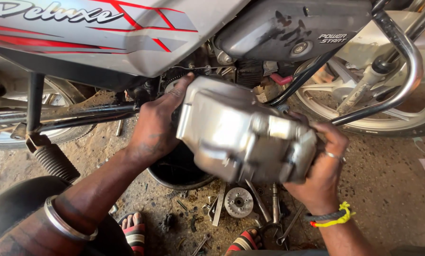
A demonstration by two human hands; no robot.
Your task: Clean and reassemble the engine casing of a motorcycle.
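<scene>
Two bare hands carry a bulky silver engine casing (243, 132) between them, lifted clear of the ground and held just under the grey side panel (103, 38) of a motorcycle. The left hand (155, 125) presses flat against the casing's left end, fingers spread wide and pointing up toward the engine bay, a metal bangle (65, 223) on that forearm. The right hand (324, 166) cups the casing's right end from beneath, fingers curled round the edge, a ring on one finger and a yellow-and-black cord (333, 217) at the wrist. Directly under the casing sits a round black pan (174, 173) on the dirt floor. Near the pan lie a toothed round clutch part (238, 202), several loose spanners (275, 204) and small bolts. Striped sandals (135, 232) show at the bottom edge. A chrome crash bar (406, 71) curves across the right side, in front of a spoked wheel (326, 97).
</scene>
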